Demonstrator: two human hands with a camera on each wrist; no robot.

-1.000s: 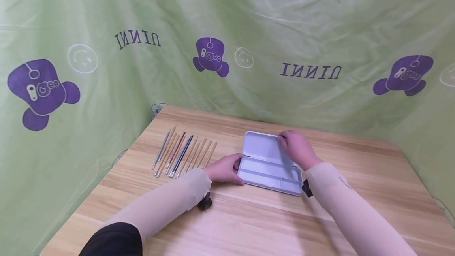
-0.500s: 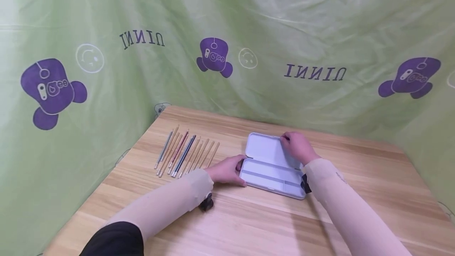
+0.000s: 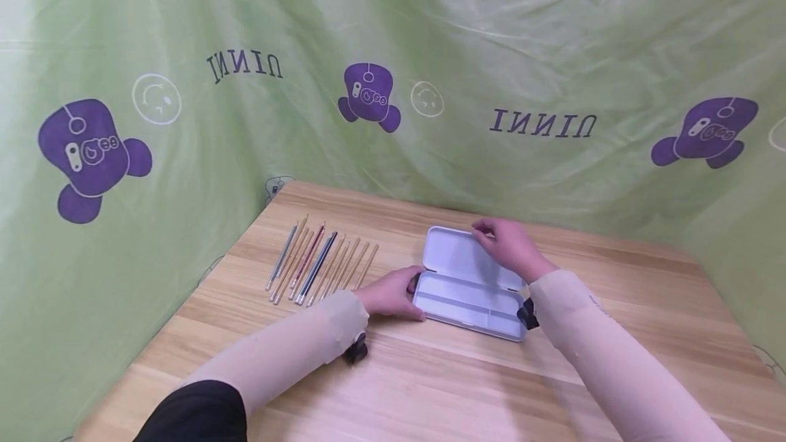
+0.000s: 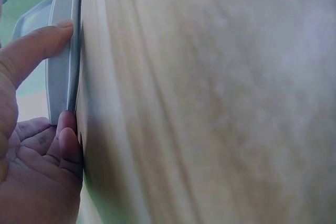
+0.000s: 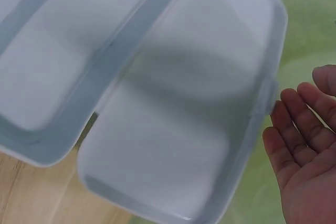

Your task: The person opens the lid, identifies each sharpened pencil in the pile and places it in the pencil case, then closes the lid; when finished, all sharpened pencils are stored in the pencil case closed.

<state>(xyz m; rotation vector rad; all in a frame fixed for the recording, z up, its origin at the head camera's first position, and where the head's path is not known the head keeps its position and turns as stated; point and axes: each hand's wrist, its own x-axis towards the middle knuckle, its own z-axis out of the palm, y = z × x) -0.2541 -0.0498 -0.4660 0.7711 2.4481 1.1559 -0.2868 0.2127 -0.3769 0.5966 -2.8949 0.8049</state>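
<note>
The fingers of the left hand are bent at the end of the pale case, and the thumb presses on its long near side, so the hand grips this corner. The fingers of the right hand are loosely bent and lie side by side, with the thumb apart from them. Their tips are just beside the clasp at the far edge of the lid; whether they touch it, I cannot tell.

The case lies on the wooden table, between the two hands. Its lid is turned back on the hinge, away from the person. Inside there is one long compartment behind; the front strip is parted by a short divider into a longer and a shorter section.

To the left of the case, a row of pencils lies slanting. Most have plain wood colour, others are dark blue, red and grey-blue. The left hand is near the last of them. Behind the table hangs a green curtain with purple figures.
</note>
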